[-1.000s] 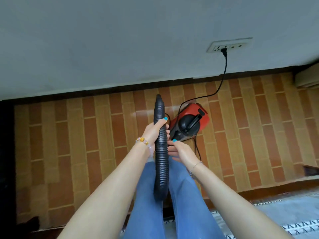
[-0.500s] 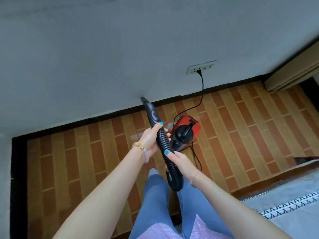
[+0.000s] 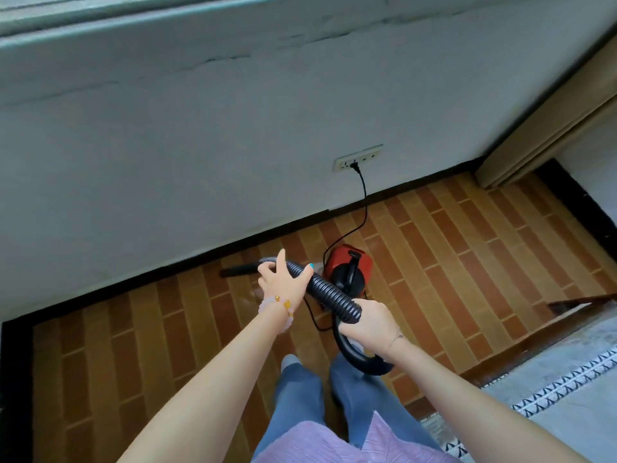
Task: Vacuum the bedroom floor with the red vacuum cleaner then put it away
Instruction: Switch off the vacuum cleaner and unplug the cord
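Both hands are closed on the black ribbed plastic hose [image 3: 329, 294]. The left hand [image 3: 283, 279] wraps over it near the front end, and the right hand [image 3: 370, 317] clasps it where it bends down into a loop under the wrist. Between the hands the hose's long axis runs from lower right to upper left, ending in a dark tapered nozzle [image 3: 238, 271] that points along the black skirting board [image 3: 140, 277], above the brown brick-patterned floor [image 3: 467, 255]. The small red vacuum cleaner [image 3: 349, 267] sits on that floor just beyond the hose, between the two hands and ahead of the person's feet. Its black power cord [image 3: 364, 202] is plugged into the white wall socket [image 3: 359, 158]. The left hand is nearer the nozzle, so it would likely do the steering. The nozzle would have to tip downward to meet the floor, while the right hand manages the slack. How the loop joins the cleaner is hidden.
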{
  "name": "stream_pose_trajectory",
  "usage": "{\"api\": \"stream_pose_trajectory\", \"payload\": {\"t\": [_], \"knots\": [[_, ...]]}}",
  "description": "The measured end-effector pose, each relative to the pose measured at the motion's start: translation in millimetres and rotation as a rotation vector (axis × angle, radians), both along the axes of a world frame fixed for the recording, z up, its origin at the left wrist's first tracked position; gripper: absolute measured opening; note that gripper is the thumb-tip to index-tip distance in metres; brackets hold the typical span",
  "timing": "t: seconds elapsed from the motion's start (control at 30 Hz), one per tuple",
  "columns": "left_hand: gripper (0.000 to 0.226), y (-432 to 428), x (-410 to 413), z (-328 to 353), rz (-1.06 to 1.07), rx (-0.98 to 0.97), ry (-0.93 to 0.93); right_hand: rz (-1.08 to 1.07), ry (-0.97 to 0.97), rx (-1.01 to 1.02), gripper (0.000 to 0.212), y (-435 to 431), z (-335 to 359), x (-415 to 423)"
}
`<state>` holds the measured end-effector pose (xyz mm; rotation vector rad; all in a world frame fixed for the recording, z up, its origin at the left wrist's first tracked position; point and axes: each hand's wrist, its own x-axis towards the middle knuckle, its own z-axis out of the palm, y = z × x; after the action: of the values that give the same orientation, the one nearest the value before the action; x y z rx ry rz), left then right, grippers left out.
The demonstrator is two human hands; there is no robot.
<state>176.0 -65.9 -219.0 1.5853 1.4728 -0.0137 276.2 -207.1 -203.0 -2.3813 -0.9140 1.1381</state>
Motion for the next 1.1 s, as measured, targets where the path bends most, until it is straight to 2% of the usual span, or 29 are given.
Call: {"api": "stream_pose_trajectory", "payload": {"t": [0.07, 0.2, 0.33, 0.4, 0.6, 0.87, 1.1], "knots": [[0.048, 2.1, -1.4, -8.8, -0.215, 0.149, 0.026, 0.083, -0.041, -0.037, 0.023, -2.2, 2.2, 10.1], [0.039, 2.9, -2.9, -23.8, -0.57, 0.203, 0.044, 0.19, -0.108, -0.122, 0.026, -11.6, 9.5, 33.5], [0.038, -8.1, 5.8, -18.2, -0.57, 0.071, -0.106, 0.154, -0.171, -0.126, 0.022, -26.5, 17.0, 60.3], [0.04, -13.4, 15.6, -17.1, -0.604, 0.041, -0.12, 0.133, -0.19, -0.116, 0.024, -33.1, 20.9, 74.9], [0.051, -29.1, 62.1, -0.9, -0.594, 0.087, -0.184, 0.05, -0.264, -0.025, 0.023, -51.0, 30.4, 128.1], [0.042, -54.6, 160.8, 0.0, -0.607, 0.144, -0.12, 0.067, -0.312, 0.079, 0.029, -74.7, 35.1, 242.0], [0.021, -93.9, 255.6, -1.0, -0.524, 0.032, -0.123, 0.172, -0.322, 0.118, 0.024, -92.7, 38.2, 351.2]]}}
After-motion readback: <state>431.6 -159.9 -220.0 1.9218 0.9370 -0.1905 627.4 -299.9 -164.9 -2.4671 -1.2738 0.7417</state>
